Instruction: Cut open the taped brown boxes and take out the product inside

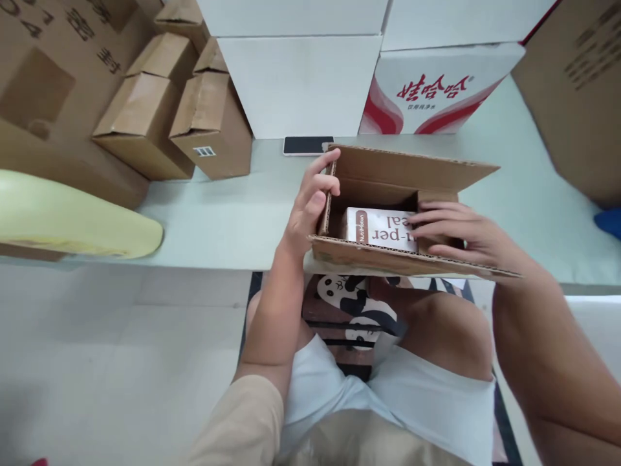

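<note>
An open cardboard box (407, 163) rests near the front edge of the table, its long flaps folded outward. Inside it lies a white carton (381, 225) with brown print, which appears upside down from here. My left hand (309, 204) grips the box's left wall, fingers curled over the upper edge. My right hand (463, 230) reaches into the right part of the box with its fingers stretched out. Those fingertips lie at the right end of the white carton and cover part of its print. The box floor below the carton is hidden.
A dark phone (308, 145) lies behind the box. Closed brown cartons (213, 123) stand at the back left. White boxes (301, 84) are stacked at the back, one with red print (431, 94). A pale yellow roll (72, 213) juts in from the left.
</note>
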`<move>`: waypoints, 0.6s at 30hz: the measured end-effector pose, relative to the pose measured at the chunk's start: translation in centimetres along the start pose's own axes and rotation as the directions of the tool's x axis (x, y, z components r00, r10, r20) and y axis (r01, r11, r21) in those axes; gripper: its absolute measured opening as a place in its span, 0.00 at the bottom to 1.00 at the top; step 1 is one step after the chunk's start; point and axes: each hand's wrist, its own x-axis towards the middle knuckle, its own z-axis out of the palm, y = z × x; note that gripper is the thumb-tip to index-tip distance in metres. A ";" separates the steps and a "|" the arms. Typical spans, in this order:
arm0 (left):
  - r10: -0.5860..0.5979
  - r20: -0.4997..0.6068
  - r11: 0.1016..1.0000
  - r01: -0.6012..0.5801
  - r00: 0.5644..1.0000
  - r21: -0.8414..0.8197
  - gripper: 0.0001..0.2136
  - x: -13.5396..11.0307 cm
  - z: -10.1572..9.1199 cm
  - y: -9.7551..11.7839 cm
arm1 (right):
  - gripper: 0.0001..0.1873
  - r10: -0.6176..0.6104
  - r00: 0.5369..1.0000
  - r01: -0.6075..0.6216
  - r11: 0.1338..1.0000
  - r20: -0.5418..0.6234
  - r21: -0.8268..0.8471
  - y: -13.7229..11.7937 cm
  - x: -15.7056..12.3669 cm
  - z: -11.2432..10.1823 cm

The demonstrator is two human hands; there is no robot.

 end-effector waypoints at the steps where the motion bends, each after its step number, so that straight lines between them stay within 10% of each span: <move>1: 0.006 -0.029 1.000 -0.007 1.000 -0.014 0.20 0.0 0.0 -0.2 | 0.14 -0.001 0.997 0.008 0.996 0.074 -0.094 0.0 0.2 0.0; 6: 0.066 -0.102 0.997 -0.070 0.993 -0.044 0.21 -0.1 0.2 -1.1 | 0.20 -0.012 0.997 0.030 0.967 0.071 -0.253 -0.1 -0.2 0.4; 9: 0.082 -0.098 0.994 -0.089 0.992 -0.065 0.20 0.0 0.2 -1.4 | 0.22 -0.013 0.981 -0.034 0.969 -0.192 -0.243 -0.5 -0.7 1.1; 13: 0.091 -0.108 0.995 -0.095 0.990 -0.036 0.20 0.0 0.1 -1.5 | 0.21 0.049 0.832 -0.177 0.967 -0.552 -0.181 -2.0 -1.2 1.4; 18: 0.110 -0.057 0.993 -0.112 0.992 -0.025 0.21 0.1 0.2 -0.9 | 0.20 0.180 0.966 -0.226 0.934 -0.184 -0.278 -5.1 -1.1 -0.9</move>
